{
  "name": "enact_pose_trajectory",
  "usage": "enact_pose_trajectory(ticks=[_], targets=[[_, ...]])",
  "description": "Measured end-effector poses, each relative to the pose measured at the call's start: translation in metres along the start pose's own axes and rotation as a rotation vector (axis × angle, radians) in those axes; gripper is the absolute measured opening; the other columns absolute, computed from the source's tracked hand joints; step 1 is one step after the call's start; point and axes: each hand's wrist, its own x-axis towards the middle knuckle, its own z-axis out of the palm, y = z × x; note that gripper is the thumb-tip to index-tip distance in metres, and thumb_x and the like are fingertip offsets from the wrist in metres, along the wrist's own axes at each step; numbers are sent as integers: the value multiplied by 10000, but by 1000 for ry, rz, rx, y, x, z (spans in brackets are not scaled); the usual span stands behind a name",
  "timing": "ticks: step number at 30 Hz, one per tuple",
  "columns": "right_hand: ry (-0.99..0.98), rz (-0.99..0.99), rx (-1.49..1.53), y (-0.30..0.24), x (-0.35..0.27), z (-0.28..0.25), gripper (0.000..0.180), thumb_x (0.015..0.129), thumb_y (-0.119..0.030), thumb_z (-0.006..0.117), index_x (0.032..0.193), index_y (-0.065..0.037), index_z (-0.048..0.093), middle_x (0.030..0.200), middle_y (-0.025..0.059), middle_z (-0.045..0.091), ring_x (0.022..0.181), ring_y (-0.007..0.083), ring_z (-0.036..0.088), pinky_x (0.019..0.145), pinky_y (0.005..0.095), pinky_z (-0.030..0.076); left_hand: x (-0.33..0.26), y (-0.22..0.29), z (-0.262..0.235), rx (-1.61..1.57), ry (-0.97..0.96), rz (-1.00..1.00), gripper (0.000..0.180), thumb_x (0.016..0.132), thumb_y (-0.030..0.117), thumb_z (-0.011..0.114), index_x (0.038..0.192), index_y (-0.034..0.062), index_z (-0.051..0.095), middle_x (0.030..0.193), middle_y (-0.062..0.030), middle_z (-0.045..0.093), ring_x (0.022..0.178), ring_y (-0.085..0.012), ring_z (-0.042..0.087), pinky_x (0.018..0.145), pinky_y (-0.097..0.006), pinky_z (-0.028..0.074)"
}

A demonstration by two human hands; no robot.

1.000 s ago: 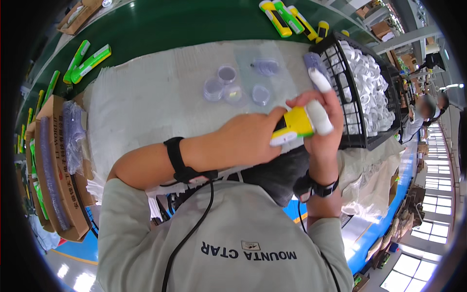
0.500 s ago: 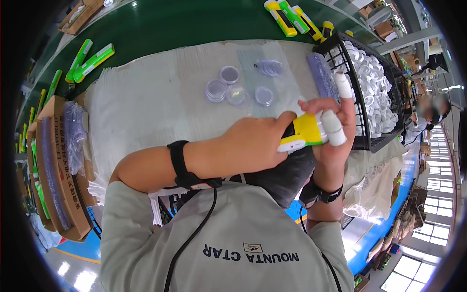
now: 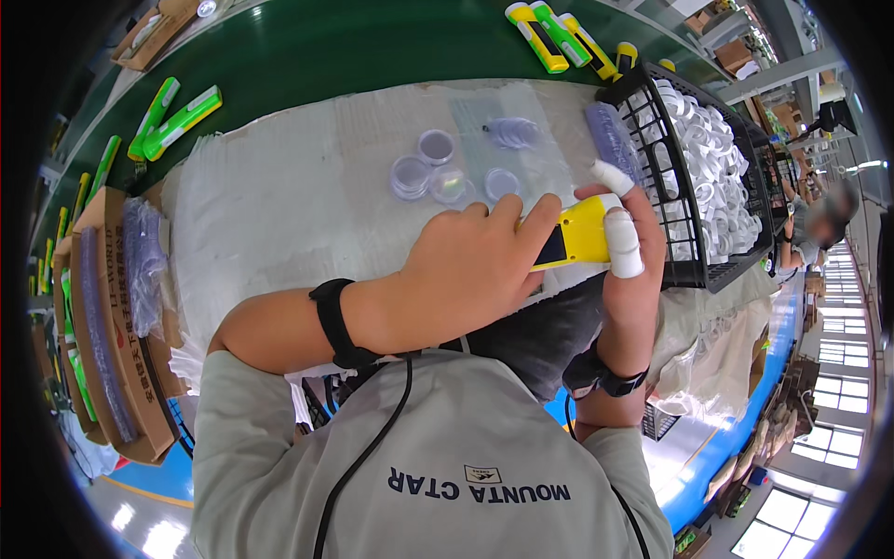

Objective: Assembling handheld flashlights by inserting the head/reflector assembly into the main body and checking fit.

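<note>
Fingers (image 3: 622, 238) of the right hand (image 3: 626, 270), taped white, pinch one end of a yellow torch (image 3: 579, 240) above the worktop (image 3: 279, 205); left hand (image 3: 470, 275) clasps its body. It looks light, rigid, smooth plastic.

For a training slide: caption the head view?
Both hands, left hand and right hand, grip a yellow plastic device above clear round discs.

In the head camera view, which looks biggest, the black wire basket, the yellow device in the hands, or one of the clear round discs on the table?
1. Black wire basket
2. Yellow device, partly hidden by both hands
3. Clear round disc
</note>
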Motion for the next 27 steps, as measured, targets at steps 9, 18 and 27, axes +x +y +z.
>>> enact_pose_trajectory(ticks=[9,18,27], targets=[[-59,-299,245,1,7,4,607,881,-288,562,1351,8,318,930,154,607,927,311,625,985,509,383,21,-29,1,-576,-478,31,424,741,161,687,1100,14,515,978,-128,625,842,-295,628,744,-346,483],[-196,-438,400,4,8,10,785,791,-394,694,1368,-27,309,892,111,589,975,347,612,1001,552,360,17,-15,-10,-1274,-916,-185,416,778,138,676,1116,7,473,837,-99,636,604,-147,625,598,-285,492],[-119,-213,394,-16,4,11,794,864,-278,605,1465,-114,113,917,104,522,854,284,581,851,534,520,2,7,-13,-862,-416,-177,596,771,196,693,1252,-4,403,932,-173,639,820,-278,651,736,-348,500]])
